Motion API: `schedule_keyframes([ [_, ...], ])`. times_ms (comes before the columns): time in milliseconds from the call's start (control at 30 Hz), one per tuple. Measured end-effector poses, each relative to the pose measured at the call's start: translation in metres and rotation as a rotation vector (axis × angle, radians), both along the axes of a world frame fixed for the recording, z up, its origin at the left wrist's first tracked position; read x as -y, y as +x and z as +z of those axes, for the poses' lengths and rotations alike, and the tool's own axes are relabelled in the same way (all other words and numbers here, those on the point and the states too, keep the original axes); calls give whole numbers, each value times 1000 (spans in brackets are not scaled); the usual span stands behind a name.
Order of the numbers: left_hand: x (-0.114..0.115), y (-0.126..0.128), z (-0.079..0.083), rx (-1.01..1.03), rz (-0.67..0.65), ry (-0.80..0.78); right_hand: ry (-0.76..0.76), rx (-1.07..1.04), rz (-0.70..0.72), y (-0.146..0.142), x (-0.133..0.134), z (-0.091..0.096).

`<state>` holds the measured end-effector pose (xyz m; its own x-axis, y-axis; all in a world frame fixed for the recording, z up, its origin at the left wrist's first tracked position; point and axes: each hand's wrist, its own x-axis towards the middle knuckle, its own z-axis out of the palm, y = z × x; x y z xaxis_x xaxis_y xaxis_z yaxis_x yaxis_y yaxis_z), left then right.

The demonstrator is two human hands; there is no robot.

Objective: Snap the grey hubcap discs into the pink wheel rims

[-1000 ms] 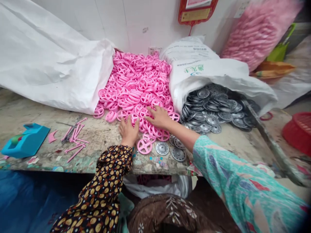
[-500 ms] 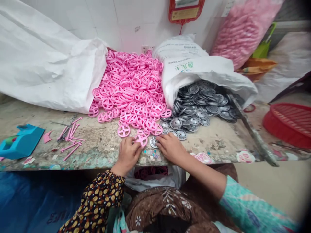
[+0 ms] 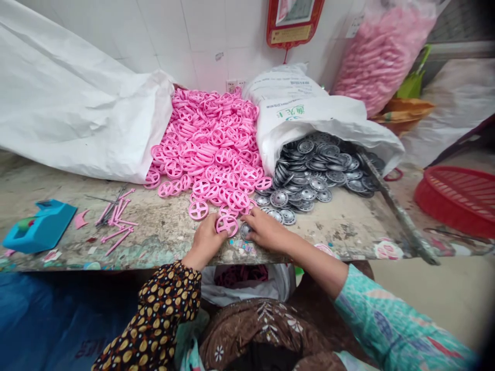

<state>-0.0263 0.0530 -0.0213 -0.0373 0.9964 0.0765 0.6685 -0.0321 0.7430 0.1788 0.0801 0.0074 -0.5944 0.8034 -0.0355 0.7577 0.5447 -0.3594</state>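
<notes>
My left hand (image 3: 206, 238) grips the left rim of a pink plastic wheel (image 3: 227, 225) with four spokes, near the table's front edge. Just to its right, my right hand (image 3: 266, 230) has its fingers closed on a small grey disc (image 3: 246, 231), partly covered by the fingertips. The wheel and the disc are apart. Behind my left hand spreads a big heap of pink wheels (image 3: 216, 136). Beyond my right hand lies a pile of grey discs (image 3: 309, 175), spilling from a white sack (image 3: 340, 109).
Pink sticks (image 3: 119, 215) and a blue tape dispenser (image 3: 40, 226) lie at the left. A large white sack (image 3: 96, 113) borders the pink heap. A dirty metal bar (image 3: 400, 211) slants over the right side, beside a red basket (image 3: 456, 201). Below the edge is an open bag (image 3: 247, 289).
The view has shifted slightly. My left hand has lifted the pink wheel a little and wraps its rim more. My right fingers have closed further over the grey disc, tilting it.
</notes>
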Motion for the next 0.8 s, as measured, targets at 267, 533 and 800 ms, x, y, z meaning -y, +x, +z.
schedule_keyframes([
  [267, 24, 12, 13, 1032, 76, -343, -171, -922, -294, -7, 20, 6],
  [533, 48, 35, 17, 1254, -38, -306, 129, -728, -243, -27, 51, 3],
  [800, 57, 40, 17, 1223, -94, -311, -152, -646, -130, -13, 51, 15],
])
